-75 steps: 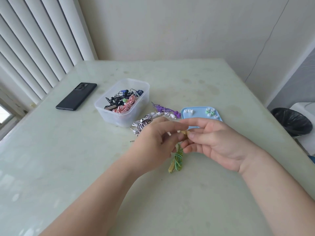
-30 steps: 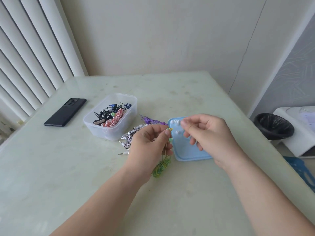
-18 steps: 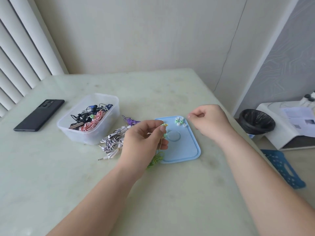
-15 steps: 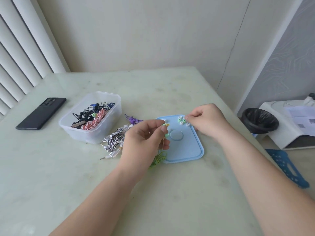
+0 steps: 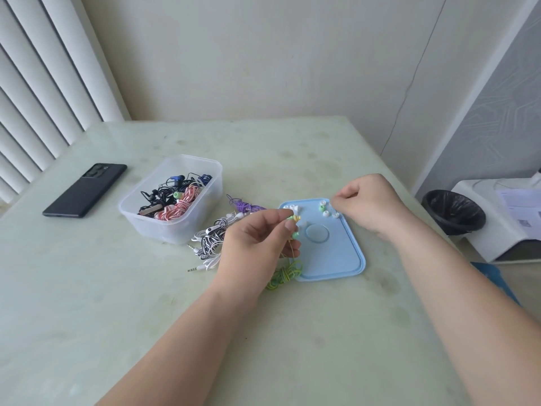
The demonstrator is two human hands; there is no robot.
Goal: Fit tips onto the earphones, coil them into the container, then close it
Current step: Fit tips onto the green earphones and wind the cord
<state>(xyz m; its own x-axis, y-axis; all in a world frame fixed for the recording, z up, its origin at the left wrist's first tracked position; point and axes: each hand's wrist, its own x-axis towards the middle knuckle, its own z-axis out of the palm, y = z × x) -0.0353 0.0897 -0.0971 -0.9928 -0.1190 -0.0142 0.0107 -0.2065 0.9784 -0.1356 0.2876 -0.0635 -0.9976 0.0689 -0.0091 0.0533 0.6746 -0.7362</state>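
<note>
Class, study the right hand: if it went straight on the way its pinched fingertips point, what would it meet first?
The right hand points leftward; first in line are probably the loose ear tips at the blue lid's far end, though its height above them is unclear.

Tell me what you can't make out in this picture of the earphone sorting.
All in the head view:
right hand: its curled fingertips hide whether it pinches an ear tip.
green-yellow earphones: the left hand partly covers the buds; fitted tips are too small to judge.
container: tangled cables, number of pairs unclear.
paper at the right: cut by the frame edge, print too small.
</note>
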